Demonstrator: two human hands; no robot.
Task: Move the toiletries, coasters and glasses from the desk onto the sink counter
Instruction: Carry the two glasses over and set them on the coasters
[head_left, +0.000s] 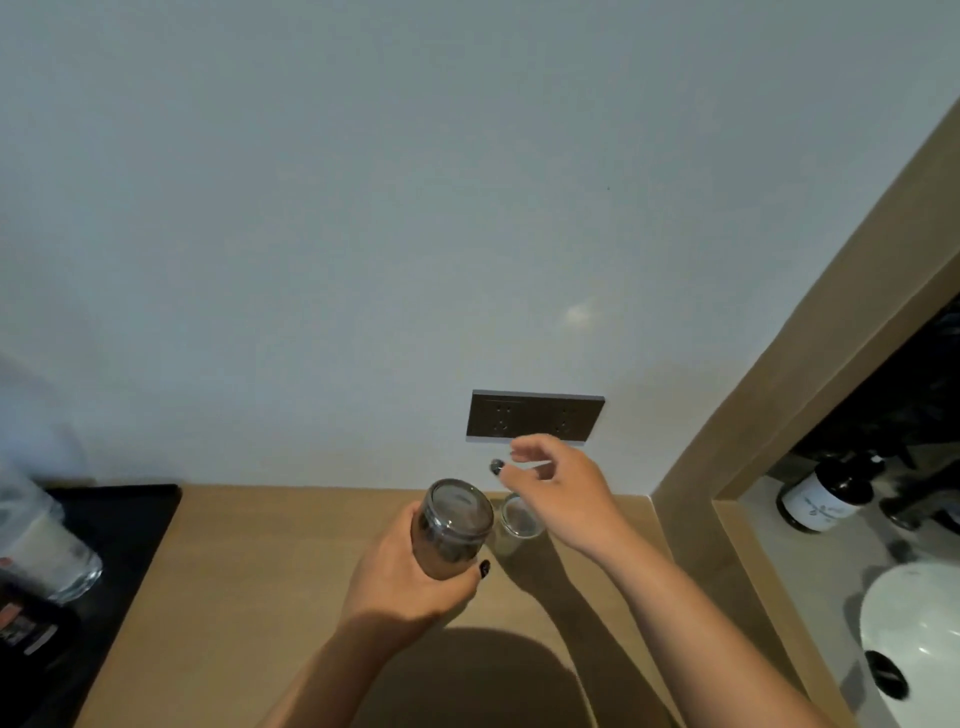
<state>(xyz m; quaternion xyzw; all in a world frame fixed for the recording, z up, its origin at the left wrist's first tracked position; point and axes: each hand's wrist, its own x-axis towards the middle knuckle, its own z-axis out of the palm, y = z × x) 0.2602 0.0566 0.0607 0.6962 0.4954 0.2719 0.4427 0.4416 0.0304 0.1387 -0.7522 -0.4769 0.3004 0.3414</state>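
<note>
My left hand (400, 577) grips a clear glass (451, 527) and holds it tilted above the wooden desk (249, 561). A second clear glass (519, 522) stands upright on the desk near the wall, just right of the held one. My right hand (558, 493) hovers over that second glass with its fingers loosely spread and holds nothing. The sink counter (810, 587) lies to the right, past a wooden divider.
A dark socket plate (535, 417) sits on the wall behind the glasses. A black tray (104, 525) with a clear container and dark packets is at the left. On the counter are a dark pump bottle (826, 493) and a white basin (919, 639).
</note>
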